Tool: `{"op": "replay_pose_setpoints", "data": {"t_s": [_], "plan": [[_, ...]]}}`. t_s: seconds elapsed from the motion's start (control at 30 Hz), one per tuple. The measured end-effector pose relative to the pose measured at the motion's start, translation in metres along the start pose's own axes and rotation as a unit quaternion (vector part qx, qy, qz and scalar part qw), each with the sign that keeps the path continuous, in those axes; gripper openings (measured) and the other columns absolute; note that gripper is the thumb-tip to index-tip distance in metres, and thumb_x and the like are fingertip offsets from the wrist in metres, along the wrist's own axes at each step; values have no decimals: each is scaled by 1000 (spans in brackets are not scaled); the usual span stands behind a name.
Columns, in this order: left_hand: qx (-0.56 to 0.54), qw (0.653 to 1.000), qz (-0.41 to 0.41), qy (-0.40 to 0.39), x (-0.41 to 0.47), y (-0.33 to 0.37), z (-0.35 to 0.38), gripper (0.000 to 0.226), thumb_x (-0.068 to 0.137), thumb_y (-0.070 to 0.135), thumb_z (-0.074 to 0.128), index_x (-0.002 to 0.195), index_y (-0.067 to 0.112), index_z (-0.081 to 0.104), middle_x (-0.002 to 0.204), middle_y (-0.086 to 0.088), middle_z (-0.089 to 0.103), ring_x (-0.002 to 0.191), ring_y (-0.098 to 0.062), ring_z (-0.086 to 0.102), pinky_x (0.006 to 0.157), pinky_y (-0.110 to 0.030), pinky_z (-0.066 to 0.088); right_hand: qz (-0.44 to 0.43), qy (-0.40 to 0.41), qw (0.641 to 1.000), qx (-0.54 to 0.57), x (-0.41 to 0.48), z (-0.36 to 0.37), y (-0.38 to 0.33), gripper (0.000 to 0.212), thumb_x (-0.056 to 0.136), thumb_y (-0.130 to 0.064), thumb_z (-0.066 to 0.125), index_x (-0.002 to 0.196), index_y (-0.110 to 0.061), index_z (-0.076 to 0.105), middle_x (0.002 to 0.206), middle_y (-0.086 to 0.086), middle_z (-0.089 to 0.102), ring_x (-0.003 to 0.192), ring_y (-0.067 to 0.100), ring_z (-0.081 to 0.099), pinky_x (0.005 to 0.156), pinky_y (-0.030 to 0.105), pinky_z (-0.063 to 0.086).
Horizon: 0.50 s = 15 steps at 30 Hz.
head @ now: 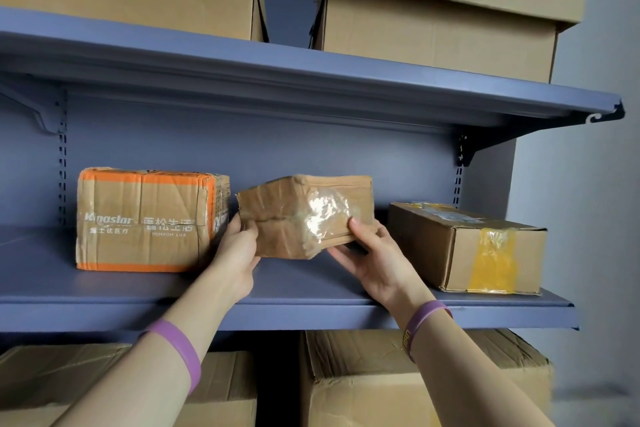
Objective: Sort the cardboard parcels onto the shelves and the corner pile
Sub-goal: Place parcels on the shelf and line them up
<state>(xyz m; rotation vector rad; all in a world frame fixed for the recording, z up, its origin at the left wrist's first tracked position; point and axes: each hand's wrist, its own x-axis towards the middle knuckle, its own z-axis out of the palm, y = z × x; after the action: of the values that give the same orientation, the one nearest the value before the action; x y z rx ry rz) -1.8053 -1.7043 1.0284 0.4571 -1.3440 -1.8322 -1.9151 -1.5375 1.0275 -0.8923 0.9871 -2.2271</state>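
Observation:
A small crumpled cardboard parcel (304,215) wrapped in clear tape hangs just above the middle blue shelf (294,291), tilted toward me. My left hand (239,253) grips its left end, thumb on the front face. My right hand (374,260) holds its lower right corner, thumb on the front and fingers underneath. On the shelf to the left stands a parcel with orange tape (145,218) and white print. To the right lies a longer box with yellow tape (464,246).
Two large lidded cardboard boxes (440,14) sit on the upper shelf (311,73). More big cartons (363,381) fill the level below. A grey wall borders the shelving on the right. The held parcel occupies the gap between the two shelf parcels.

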Motion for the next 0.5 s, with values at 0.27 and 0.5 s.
{"op": "replay_pose_setpoints", "data": {"t_s": [0.27,0.5], "plan": [[-5,1000,-17,17,2,0,1,30,102,39,49,131,29,50,131,8,56,119,-12,48,115,-39,34,20,-23,997,-73,2,-1,1,70,63,-6,82,124,-5,47,113,11,71,105,24,70,85,33,59],[-7,1000,-21,-15,3,0,-2,33,99,46,51,116,22,67,116,-3,73,100,-17,63,75,-28,47,-7,-86,991,-103,4,-4,5,43,74,-33,77,102,-9,55,109,10,67,103,19,67,89,31,55]]}}
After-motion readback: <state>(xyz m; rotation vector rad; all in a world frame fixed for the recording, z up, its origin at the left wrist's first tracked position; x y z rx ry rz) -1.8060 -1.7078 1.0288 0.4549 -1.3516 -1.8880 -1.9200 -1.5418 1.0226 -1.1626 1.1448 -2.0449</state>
